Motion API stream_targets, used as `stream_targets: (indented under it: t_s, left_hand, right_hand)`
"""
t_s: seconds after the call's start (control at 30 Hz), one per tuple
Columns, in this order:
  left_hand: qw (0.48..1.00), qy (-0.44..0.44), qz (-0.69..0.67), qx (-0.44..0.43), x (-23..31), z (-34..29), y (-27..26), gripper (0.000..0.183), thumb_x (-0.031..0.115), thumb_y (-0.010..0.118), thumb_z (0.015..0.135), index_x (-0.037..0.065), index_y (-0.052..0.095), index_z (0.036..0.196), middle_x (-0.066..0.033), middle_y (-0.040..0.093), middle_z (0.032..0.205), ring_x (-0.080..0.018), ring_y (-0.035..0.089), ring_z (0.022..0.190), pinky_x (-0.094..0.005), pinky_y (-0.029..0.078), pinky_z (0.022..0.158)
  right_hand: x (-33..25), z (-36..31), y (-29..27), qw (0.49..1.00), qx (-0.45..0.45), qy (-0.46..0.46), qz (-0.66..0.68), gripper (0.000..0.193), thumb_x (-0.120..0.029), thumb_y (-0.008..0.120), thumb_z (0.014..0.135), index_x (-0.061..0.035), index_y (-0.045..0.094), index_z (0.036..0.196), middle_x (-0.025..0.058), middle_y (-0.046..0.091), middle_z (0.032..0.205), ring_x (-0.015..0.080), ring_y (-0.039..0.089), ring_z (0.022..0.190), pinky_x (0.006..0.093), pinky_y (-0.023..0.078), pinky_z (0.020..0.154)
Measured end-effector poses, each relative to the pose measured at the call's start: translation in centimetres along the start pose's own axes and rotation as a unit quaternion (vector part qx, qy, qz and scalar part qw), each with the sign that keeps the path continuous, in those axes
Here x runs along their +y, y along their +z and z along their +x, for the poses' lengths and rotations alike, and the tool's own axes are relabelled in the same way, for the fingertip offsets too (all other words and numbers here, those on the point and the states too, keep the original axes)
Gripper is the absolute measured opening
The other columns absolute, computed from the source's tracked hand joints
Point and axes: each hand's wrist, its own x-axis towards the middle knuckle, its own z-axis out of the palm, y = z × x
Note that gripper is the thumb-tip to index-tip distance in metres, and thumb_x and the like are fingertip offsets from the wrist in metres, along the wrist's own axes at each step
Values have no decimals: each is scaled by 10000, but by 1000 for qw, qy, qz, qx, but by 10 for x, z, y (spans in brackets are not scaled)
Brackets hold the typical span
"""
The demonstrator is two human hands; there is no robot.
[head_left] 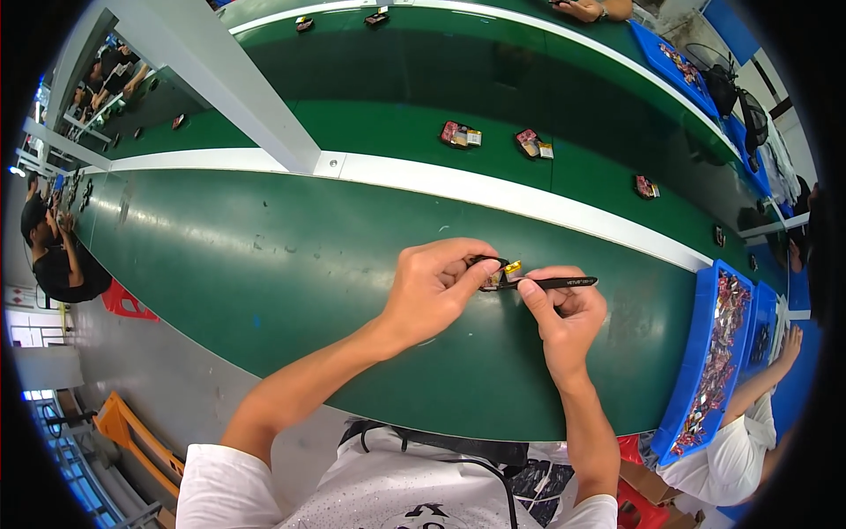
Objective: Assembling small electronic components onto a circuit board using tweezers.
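Over the green workbench [326, 256], my left hand [427, 286] is closed around a small black casing [485, 261], mostly covered by the fingers. A small silvery piece with a yellow end [514, 269], like a flat battery, stands up at the casing's right side. My right hand [566, 317] grips black tweezers [568, 282] between thumb and fingers. Their tips point left and reach the casing; whether they pinch anything is too small to tell.
Beyond a white rail [423, 175], a green conveyor belt [370, 132] carries several black casings [456, 134] with parts inside. A blue tray [685, 414] of small parts stands at the bench's right end. Beside it is a co-worker's arm [762, 379]. A grey post [220, 79] rises at left.
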Motion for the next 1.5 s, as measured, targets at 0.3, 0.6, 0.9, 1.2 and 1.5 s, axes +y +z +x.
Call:
stream_targets:
  t_s: [0.3,0.6,0.9,1.2,1.5]
  left_hand:
    - [1000,20,17,-6,3,0,-2,153,21,702,924,-52,717,1058,-88,708,736,-66,580,515,-210,425,432]
    - [988,-108,-94,-59,8,1,-7,186,77,678,961,-69,700,1074,-76,694,758,-74,593,530,-232,417,419]
    - [989,-110,-77,-66,6,1,-7,219,80,649,985,-75,674,1137,-106,685,794,-94,612,542,-219,436,422]
    - [983,-120,-107,-83,5,3,-8,248,103,636,998,-79,665,1164,-113,689,827,-125,648,566,-230,478,436]
    - [965,-135,-185,-131,4,5,-13,307,137,587,1027,-96,630,1223,-142,691,919,-196,706,624,-263,549,464]
  right_hand:
    - [0,3,-2,997,-18,51,52,94,28,747,882,43,691,956,31,695,785,-10,463,566,161,314,502]
    - [-11,5,-7,985,-32,135,102,102,5,734,898,42,688,981,59,709,820,15,554,614,167,364,510]
    - [-9,5,-5,985,-29,134,103,93,4,723,907,42,689,986,52,707,818,15,542,610,172,353,509]
    - [-8,6,-7,984,-32,140,103,102,-7,737,901,33,687,979,49,704,826,12,541,614,173,318,493]
    - [0,-4,-2,998,19,-19,52,127,20,795,842,33,702,927,59,724,839,22,555,615,164,383,526]
